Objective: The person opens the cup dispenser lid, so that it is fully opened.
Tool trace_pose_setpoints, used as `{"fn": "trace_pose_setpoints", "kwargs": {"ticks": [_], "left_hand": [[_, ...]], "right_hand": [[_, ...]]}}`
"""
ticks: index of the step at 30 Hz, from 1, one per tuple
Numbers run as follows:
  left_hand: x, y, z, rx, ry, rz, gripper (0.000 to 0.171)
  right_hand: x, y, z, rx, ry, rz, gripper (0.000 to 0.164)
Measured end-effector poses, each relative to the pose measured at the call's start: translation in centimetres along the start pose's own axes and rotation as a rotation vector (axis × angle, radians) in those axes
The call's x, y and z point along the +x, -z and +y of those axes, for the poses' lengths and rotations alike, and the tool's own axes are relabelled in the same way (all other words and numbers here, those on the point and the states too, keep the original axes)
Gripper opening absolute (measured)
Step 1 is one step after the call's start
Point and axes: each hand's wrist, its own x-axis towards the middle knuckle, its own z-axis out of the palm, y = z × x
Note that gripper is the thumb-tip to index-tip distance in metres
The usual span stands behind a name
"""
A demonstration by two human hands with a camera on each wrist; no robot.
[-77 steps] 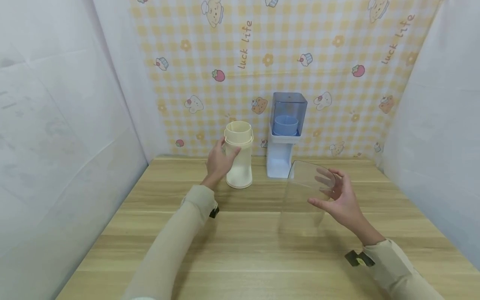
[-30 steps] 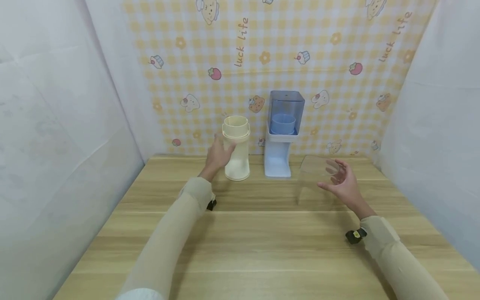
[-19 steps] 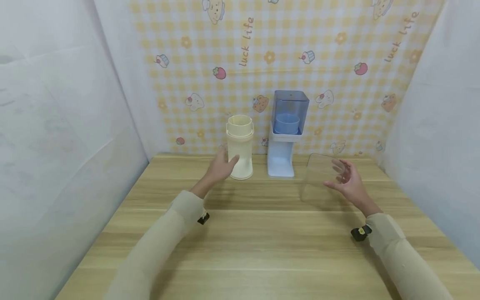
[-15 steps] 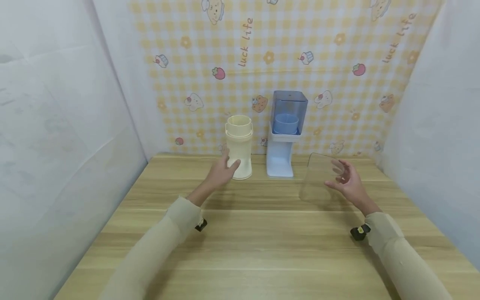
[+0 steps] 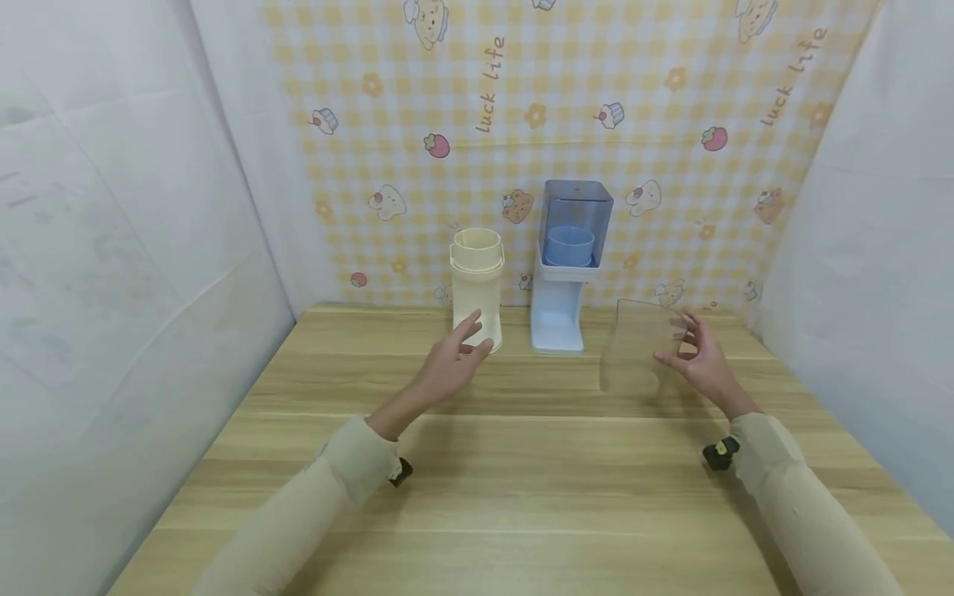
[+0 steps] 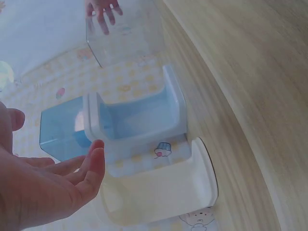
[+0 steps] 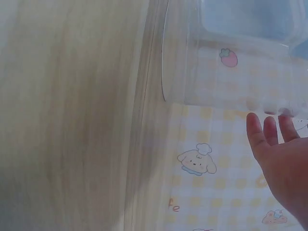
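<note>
My left hand (image 5: 450, 368) is in front of a cream stand (image 5: 477, 290) with a round open collar and a thin rim on top. Its fingers are loosely spread, and nothing lies between them. In the left wrist view that stand's lower part shows beyond my fingers. My right hand (image 5: 704, 364) holds a clear see-through plastic box (image 5: 633, 348) by its right side, thumb toward me. Right wrist view: the fingertips (image 7: 253, 120) meet the box's wall, and the thumb is out of sight. The box's lower edge is faint against the wood.
Between them, further back, stands a white stand (image 5: 556, 314) topped with a blue see-through box (image 5: 577, 211), a blue round collar inside. The wooden table (image 5: 522, 497) ends at a yellow checked cloth (image 5: 581, 91). White cloth walls (image 5: 134, 290) rise left and right.
My left hand has left the cream stand and come down toward me. The clear box, in my right hand, has moved back and right, turning slightly. The cream stand sits slightly further back.
</note>
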Motion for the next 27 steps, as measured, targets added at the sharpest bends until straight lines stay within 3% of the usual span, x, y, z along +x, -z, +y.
{"fn": "trace_pose_setpoints", "kwargs": {"ticks": [5, 10, 13, 27], "left_hand": [[-0.4, -0.4, 0.5, -0.032, 0.005, 0.009, 0.061], [-1.0, -0.9, 0.8, -0.055, 0.047, -0.006, 0.059], [-1.2, -1.1, 0.9, -0.060, 0.040, -0.004, 0.058], [-1.6, -1.8, 0.1, -0.109, 0.025, -0.003, 0.058]], "right_hand": [[-0.2, -0.2, -1.5, 0.018, 0.031, 0.032, 0.082], [0.2, -0.2, 0.2, 0.034, -0.002, 0.052, 0.082], [0.7, -0.1, 1.4, 0.015, -0.013, 0.063, 0.083], [1.9, -0.4, 1.7, -0.036, 0.034, 0.096, 0.077]]}}
